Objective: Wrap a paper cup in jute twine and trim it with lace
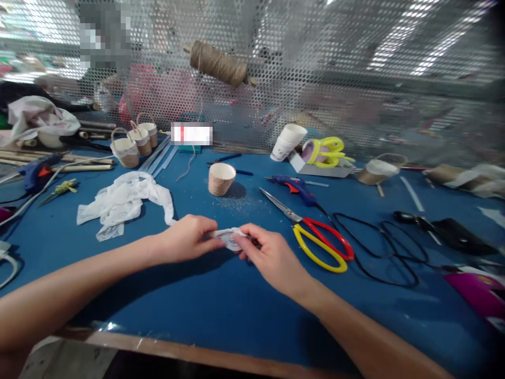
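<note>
Between my two hands a strip of white lace ribbon (230,238) is stretched and bunched, a little above the blue table. My left hand (193,238) pinches its left end, fingers pressed together. The fingers of my right hand (266,255) close round the gathered right part; a dark bit by the fingers is too small to name. More white lace (124,197) lies in a loose heap left of my left hand. Just beyond the hands a small burlap-covered cup (221,180) stands upright. Scissors (311,231) with one red and one yellow handle lie right of my right hand.
A blue glue gun (294,188) with a black cord (379,247) lies at right; another glue gun (39,171) is at left. Small handled baskets (126,152) stand at back left, stacked paper cups (288,142) at back right. A twine spool (219,63) hangs on the mesh.
</note>
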Action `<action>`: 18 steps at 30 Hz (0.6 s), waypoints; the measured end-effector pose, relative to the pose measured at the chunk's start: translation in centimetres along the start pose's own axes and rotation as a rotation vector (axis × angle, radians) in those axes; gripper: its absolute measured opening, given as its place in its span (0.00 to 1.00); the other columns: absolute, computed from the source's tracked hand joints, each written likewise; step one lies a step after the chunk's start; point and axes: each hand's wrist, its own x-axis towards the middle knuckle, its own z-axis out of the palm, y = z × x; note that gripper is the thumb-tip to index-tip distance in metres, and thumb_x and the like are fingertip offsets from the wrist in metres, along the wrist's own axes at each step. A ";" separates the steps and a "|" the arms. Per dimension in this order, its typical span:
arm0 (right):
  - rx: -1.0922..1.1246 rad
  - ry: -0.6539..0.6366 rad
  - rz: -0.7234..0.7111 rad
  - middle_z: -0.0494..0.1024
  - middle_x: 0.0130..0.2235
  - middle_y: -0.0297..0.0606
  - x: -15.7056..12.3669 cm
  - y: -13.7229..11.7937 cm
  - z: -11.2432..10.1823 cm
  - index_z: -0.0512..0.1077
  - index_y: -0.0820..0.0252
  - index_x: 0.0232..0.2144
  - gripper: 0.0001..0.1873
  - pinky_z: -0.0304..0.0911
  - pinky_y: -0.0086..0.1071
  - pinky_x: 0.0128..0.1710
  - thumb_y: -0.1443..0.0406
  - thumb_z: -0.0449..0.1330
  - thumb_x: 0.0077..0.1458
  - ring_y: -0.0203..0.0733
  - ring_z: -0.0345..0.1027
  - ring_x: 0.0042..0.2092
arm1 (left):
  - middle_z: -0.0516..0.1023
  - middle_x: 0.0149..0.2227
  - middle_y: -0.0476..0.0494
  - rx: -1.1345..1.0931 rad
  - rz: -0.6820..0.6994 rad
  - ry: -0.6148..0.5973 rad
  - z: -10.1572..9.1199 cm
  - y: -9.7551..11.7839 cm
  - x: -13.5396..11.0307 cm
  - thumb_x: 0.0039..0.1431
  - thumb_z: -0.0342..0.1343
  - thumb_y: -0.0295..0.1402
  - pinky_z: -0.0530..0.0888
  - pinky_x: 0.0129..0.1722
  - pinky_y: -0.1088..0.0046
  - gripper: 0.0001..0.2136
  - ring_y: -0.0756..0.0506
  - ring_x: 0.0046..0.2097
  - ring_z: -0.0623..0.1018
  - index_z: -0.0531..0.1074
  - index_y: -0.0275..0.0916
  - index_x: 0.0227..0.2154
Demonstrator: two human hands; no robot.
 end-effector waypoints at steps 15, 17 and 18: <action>-0.052 0.032 -0.516 0.74 0.46 0.42 9.9 -6.9 2.2 0.65 0.60 0.50 0.19 0.64 0.37 0.47 0.66 0.53 0.54 0.42 0.69 0.45 | 0.76 0.26 0.41 0.500 -0.731 -0.064 -7.4 -7.4 -10.1 0.46 0.57 0.32 0.60 0.24 0.72 0.02 0.38 0.31 0.76 0.72 0.40 0.23; -0.161 -0.083 -0.555 0.68 0.54 0.47 10.4 -7.3 3.4 0.61 0.62 0.54 0.27 0.61 0.41 0.50 0.67 0.57 0.51 0.46 0.65 0.50 | 0.75 0.24 0.44 0.466 -0.691 -0.052 -7.1 -7.9 -10.9 0.47 0.53 0.30 0.59 0.24 0.73 0.04 0.41 0.29 0.74 0.71 0.40 0.21; -0.192 -0.109 -0.551 0.67 0.54 0.49 10.3 -7.3 3.9 0.61 0.64 0.54 0.26 0.61 0.42 0.50 0.67 0.57 0.51 0.47 0.65 0.50 | 0.75 0.23 0.44 0.457 -0.669 -0.050 -6.9 -7.9 -11.1 0.48 0.52 0.29 0.59 0.24 0.73 0.05 0.43 0.28 0.74 0.71 0.39 0.20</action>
